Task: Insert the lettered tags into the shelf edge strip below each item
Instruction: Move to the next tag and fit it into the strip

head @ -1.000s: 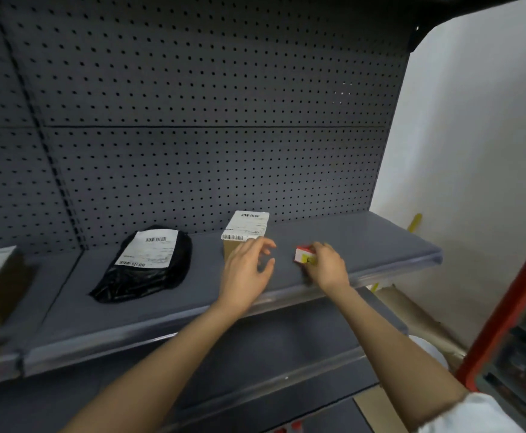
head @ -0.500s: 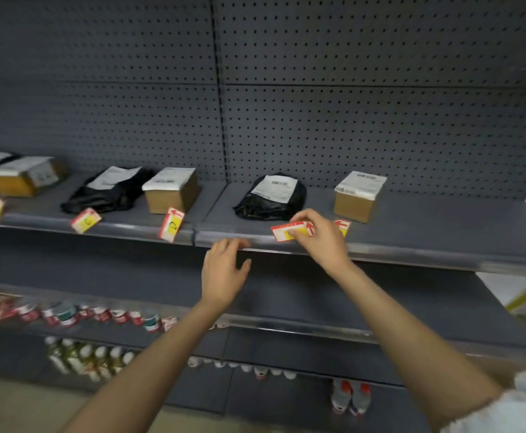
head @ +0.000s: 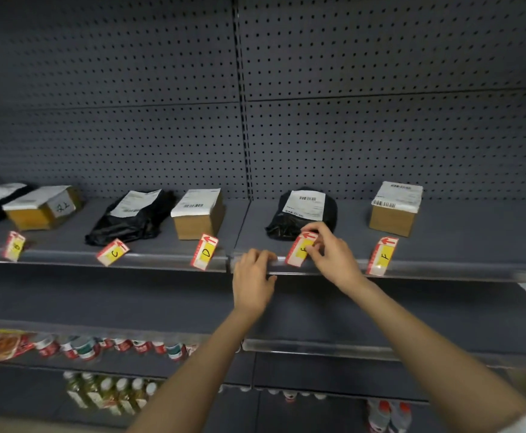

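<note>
Your right hand (head: pixel 333 256) has brought the E tag (head: pixel 299 253) down onto the shelf edge strip (head: pixel 318 270), fingers pinching it at twelve o'clock. Left hand (head: pixel 252 276) rests open alongside. Push straight down.

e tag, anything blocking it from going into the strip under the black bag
Nothing visible blocks it. The right hand holds the E tag right at the shelf edge strip; the left hand rests on the strip beside it, not under the tag.

Dim, even light – glare on shelf strip (head: pixel 411 270), wide-angle bowing + blur at edges, esp. bottles (head: pixel 108 395).
</note>
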Action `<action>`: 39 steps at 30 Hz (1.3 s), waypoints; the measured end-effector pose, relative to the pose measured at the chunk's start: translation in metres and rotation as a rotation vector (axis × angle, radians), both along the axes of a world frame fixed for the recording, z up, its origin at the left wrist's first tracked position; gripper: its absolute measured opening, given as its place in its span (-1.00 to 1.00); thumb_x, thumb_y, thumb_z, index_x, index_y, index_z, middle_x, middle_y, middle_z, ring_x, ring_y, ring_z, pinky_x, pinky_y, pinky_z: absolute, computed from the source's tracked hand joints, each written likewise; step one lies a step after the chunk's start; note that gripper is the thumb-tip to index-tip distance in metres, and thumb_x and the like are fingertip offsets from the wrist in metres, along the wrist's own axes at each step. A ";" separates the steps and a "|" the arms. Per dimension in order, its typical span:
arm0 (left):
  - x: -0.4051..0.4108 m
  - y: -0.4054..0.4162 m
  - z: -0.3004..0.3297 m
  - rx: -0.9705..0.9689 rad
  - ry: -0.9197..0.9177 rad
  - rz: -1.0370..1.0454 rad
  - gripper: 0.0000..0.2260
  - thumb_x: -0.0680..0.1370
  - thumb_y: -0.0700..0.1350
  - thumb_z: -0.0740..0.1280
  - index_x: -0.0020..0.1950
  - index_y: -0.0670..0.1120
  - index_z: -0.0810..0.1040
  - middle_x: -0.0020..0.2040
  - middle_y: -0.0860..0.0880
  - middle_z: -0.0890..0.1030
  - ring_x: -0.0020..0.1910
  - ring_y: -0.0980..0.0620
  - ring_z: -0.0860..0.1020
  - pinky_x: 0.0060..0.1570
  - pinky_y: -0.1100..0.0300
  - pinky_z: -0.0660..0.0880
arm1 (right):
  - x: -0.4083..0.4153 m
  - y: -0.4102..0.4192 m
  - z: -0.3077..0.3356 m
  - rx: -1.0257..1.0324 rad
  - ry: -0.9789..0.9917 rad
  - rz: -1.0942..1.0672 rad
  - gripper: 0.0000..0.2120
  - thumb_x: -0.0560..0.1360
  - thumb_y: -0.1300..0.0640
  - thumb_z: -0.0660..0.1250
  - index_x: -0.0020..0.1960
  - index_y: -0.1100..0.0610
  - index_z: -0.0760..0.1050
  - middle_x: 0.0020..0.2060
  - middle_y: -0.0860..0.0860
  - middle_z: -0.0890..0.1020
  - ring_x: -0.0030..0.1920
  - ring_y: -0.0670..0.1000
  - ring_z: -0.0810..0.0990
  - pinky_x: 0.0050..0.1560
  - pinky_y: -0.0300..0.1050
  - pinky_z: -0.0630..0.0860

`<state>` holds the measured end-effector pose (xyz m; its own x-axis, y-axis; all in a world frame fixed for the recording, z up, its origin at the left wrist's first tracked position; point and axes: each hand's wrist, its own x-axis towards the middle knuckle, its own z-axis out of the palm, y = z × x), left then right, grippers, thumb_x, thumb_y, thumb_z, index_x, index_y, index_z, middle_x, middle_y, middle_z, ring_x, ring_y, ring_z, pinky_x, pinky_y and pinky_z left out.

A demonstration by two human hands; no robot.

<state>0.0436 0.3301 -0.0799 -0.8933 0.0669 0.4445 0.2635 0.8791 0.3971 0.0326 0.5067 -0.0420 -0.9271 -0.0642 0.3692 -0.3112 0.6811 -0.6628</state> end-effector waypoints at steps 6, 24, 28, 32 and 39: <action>-0.022 0.004 -0.011 -0.118 0.055 -0.059 -0.59 0.35 -0.16 0.49 0.13 -0.01 0.43 0.09 -0.05 0.48 0.06 -0.04 0.43 0.04 0.12 0.36 | -0.008 0.005 -0.004 -0.022 0.002 -0.060 -0.72 0.52 0.18 0.29 0.16 -0.06 0.34 -0.12 -0.02 0.63 -0.13 -0.07 0.59 -0.13 -0.17 0.51; -0.029 -0.013 -0.020 -0.095 0.171 -0.204 -0.84 0.38 -0.18 0.44 -0.22 -0.03 0.46 -0.17 -0.02 0.47 -0.16 -0.03 0.43 -0.14 0.17 0.28 | -0.019 -0.017 -0.015 0.000 0.027 -0.124 -0.79 0.49 0.17 0.34 0.07 -0.01 0.40 -0.23 -0.01 0.63 -0.19 0.01 0.60 -0.13 -0.05 0.53; -0.027 -0.011 -0.018 -0.021 0.192 -0.184 -0.84 0.43 -0.09 0.41 -0.17 -0.01 0.42 -0.17 0.00 0.49 -0.18 0.00 0.43 -0.15 0.15 0.30 | -0.018 -0.018 -0.019 0.102 0.073 -0.138 -0.76 0.48 0.10 0.35 0.13 0.01 0.46 -0.03 -0.01 0.62 -0.09 0.01 0.57 -0.14 -0.15 0.42; -0.020 0.006 -0.019 0.017 0.233 -0.235 -0.86 0.45 -0.08 0.36 -0.19 0.00 0.39 -0.22 0.02 0.49 -0.23 0.00 0.44 -0.21 0.19 0.26 | -0.008 0.002 -0.008 0.054 0.235 -0.177 -0.65 0.47 0.01 0.36 0.23 0.00 0.43 0.12 -0.02 0.54 -0.10 -0.09 0.50 -0.01 -0.11 0.45; -0.011 0.079 -0.011 0.090 0.211 -0.413 -0.93 0.45 -0.06 0.35 -0.14 -0.01 0.47 -0.21 0.03 0.54 -0.20 0.02 0.47 -0.17 0.17 0.37 | 0.011 0.094 0.000 0.020 0.246 -0.511 -0.59 0.46 -0.02 0.37 0.26 0.05 0.40 0.20 0.05 0.50 0.22 0.09 0.46 0.22 0.04 0.31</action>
<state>0.0330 0.4086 -0.0904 -0.6892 0.3508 0.6340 0.6672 0.6484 0.3666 0.0438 0.6004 -0.0416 -0.7288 0.3609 0.5819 -0.0828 0.7971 -0.5981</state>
